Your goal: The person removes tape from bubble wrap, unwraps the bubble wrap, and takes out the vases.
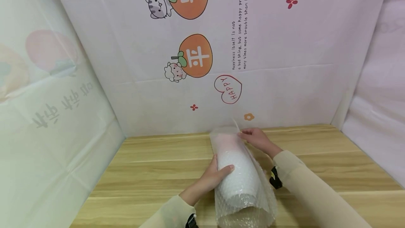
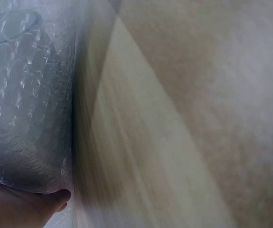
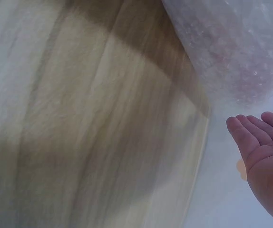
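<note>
A white cylinder-like bundle (image 1: 238,177) in clear bubble wrap (image 1: 246,217) lies lengthwise on the wooden table, pinkish toward its far end. The wrap hangs loose and gaping at the near end; what is inside is not clear. My left hand (image 1: 212,176) grips the bundle from its left side, thumb across the top. In the left wrist view, that hand (image 2: 22,204) shows against the wrap. At the far right corner, my right hand (image 1: 257,139) pinches a thin whitish strip (image 1: 236,125) that sticks up. The right wrist view shows this hand (image 3: 269,161) with its fingers together beside the wrap.
The wood-grain table (image 1: 158,171) runs back to a white printed cloth (image 1: 269,94) hanging behind it. More pale cloth hangs along the left (image 1: 79,133) and right (image 1: 376,126) sides. Dark straps sit on both wrists.
</note>
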`<control>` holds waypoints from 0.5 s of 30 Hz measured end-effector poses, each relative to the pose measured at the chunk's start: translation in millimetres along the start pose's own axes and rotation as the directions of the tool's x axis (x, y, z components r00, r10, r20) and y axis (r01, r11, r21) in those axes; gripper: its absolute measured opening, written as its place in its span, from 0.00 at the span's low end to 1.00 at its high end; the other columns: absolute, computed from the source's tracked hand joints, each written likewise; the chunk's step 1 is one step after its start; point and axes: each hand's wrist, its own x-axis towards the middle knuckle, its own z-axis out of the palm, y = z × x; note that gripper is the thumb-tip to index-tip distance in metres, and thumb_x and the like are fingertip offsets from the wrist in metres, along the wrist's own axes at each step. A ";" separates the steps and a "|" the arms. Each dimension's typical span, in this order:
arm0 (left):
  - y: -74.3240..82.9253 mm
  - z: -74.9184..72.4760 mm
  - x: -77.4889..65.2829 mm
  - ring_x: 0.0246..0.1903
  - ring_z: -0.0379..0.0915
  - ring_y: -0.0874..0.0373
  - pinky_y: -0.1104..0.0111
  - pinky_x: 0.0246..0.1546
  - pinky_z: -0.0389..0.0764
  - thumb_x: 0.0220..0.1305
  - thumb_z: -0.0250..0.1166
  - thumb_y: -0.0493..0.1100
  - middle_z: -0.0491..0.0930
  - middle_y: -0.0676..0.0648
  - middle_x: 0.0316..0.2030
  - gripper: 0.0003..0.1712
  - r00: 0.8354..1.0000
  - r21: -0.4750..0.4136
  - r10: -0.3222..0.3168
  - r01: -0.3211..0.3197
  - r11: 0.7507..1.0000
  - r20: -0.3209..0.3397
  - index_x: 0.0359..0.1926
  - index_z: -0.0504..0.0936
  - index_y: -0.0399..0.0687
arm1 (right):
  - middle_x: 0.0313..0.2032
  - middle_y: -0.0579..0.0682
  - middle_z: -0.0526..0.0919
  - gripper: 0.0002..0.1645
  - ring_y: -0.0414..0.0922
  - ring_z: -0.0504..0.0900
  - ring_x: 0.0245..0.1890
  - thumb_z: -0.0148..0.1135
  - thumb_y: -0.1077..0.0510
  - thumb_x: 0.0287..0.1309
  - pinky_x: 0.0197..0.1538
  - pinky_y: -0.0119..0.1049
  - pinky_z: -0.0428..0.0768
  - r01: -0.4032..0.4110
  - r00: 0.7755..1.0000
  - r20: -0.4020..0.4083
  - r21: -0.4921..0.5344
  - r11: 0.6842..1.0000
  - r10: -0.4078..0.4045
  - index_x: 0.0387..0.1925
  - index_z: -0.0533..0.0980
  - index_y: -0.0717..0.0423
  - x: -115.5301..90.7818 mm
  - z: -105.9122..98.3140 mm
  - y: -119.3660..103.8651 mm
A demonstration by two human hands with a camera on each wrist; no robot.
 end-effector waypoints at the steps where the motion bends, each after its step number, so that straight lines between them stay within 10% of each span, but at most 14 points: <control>1: -0.1 0.1 0.1 0.70 0.44 0.37 0.44 0.66 0.53 0.61 0.62 0.63 0.45 0.31 0.73 0.59 1.000 0.003 0.002 -0.002 1.000 -0.001 0.75 0.40 0.33 | 0.55 0.65 0.77 0.34 0.56 0.79 0.50 0.57 0.43 0.66 0.50 0.47 0.79 -0.001 1.000 -0.001 0.001 1.000 0.001 0.58 0.73 0.70 0.9 0.4 -0.1; 15: -3.0 -0.1 2.6 0.70 0.44 0.38 0.46 0.66 0.53 0.61 0.61 0.64 0.46 0.31 0.72 0.59 1.000 0.006 0.011 -0.011 1.000 0.001 0.75 0.41 0.33 | 0.51 0.63 0.81 0.31 0.55 0.79 0.50 0.62 0.46 0.64 0.48 0.47 0.80 0.022 1.000 0.012 -0.028 0.999 -0.022 0.55 0.76 0.70 7.9 3.0 -1.0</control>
